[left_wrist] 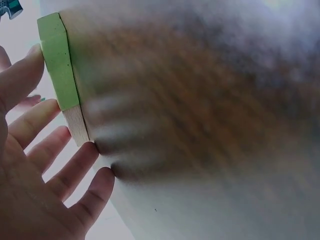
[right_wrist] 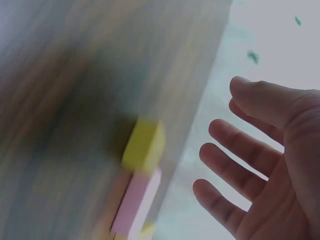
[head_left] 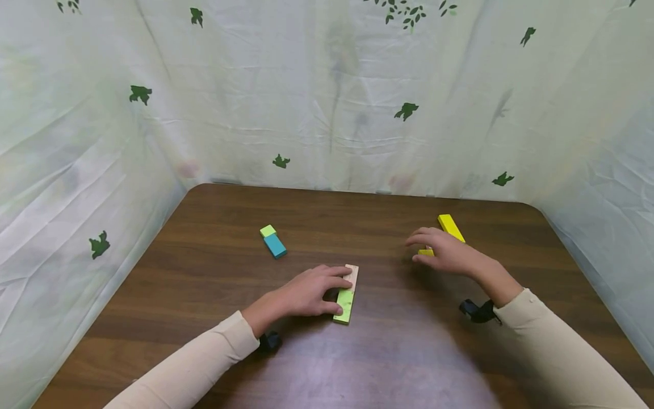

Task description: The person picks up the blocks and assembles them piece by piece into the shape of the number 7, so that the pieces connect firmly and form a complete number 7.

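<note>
My left hand [head_left: 311, 292] rests low over a light green block [head_left: 344, 307] and a plain wooden block [head_left: 354, 276], which lie end to end on the table. In the left wrist view its thumb and index finger touch the edge of the green block [left_wrist: 59, 62], and the fingers are only loosely bent. My right hand [head_left: 449, 253] hovers with spread fingers, holding nothing. Beneath and behind it are a long yellow block [head_left: 451, 226] and a partly hidden yellow piece [head_left: 425, 252]. In the right wrist view a pink block [right_wrist: 136, 202] adjoins a yellow end [right_wrist: 144, 144], blurred.
A teal block [head_left: 275, 246] with a small lime block [head_left: 268, 230] at its far end lies left of centre on the brown wooden table [head_left: 214, 227]. Pale curtains [head_left: 327, 113] with leaf prints surround the table's back and sides.
</note>
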Motion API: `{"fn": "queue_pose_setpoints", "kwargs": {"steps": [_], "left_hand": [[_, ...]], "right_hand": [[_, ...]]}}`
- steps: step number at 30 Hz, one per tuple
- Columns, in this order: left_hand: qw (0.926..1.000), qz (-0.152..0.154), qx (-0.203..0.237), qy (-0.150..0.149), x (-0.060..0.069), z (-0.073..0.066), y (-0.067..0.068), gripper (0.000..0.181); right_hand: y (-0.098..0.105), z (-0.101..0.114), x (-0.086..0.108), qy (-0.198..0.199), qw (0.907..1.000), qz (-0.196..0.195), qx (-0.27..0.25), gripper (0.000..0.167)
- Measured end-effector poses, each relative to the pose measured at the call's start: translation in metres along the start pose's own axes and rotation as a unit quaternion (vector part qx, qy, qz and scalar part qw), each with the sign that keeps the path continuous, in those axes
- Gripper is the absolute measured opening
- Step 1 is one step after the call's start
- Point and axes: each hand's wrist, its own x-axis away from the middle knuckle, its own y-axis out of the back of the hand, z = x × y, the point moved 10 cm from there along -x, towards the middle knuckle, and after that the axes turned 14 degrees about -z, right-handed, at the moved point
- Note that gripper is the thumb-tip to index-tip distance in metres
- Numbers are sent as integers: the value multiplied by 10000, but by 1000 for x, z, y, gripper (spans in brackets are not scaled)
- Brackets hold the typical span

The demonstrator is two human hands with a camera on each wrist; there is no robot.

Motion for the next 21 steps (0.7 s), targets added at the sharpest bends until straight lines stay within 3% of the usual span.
{"fn": "queue_pose_setpoints", "kwargs": {"steps": [11,16,21], "left_hand": [[10000,20,-12,26,-1,0,-1,51],[10000,23,-13,28,-1,1,-2,50],[10000,48,-13,57,0,2,-2,51]], "right_hand": [[58,-59,64,-1018,9924,-647,252,33],[62,-74,83,-1304,9890,-636,302,36],[61,-79,90,-1274,9891,-675,289,35]]}}
